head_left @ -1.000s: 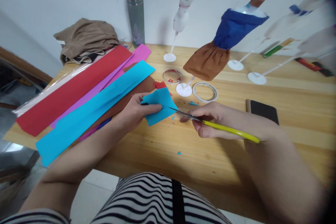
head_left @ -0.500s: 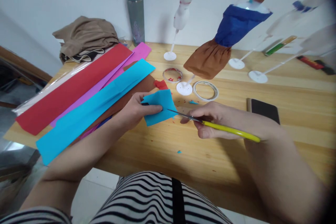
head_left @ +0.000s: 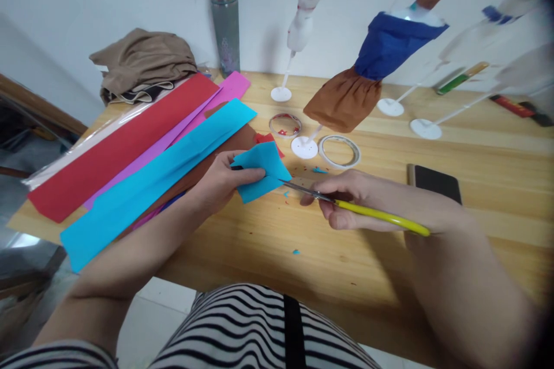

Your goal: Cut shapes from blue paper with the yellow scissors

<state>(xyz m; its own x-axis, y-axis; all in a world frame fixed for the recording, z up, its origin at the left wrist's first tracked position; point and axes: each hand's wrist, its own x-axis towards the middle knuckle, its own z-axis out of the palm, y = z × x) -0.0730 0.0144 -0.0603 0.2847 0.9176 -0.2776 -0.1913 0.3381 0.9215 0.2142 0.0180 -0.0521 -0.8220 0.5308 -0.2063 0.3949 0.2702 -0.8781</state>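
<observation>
My left hand (head_left: 227,176) pinches a small folded piece of blue crepe paper (head_left: 262,170) between thumb and fingers above the table. Yellow-handled scissors (head_left: 376,214) are in my right hand (head_left: 350,199), the blades pointing left. Their tip meets the right edge of the blue piece. Whether the blades are parted is hard to make out. Just below the tip is a tiny blue scrap (head_left: 286,194). A long blue paper strip (head_left: 160,176) lies beyond my left forearm.
Red paper (head_left: 125,144) and pink paper lie at left by a brown cloth (head_left: 147,57). A flask (head_left: 225,29) stands behind. A small dress form in a blue and brown dress (head_left: 346,95), tape rolls (head_left: 340,151) and a phone (head_left: 435,184) are at centre and right.
A tiny blue scrap has come into view below the scissor tip. The blue piece has shifted slightly up and left, its edge now nearer the blade tip.
</observation>
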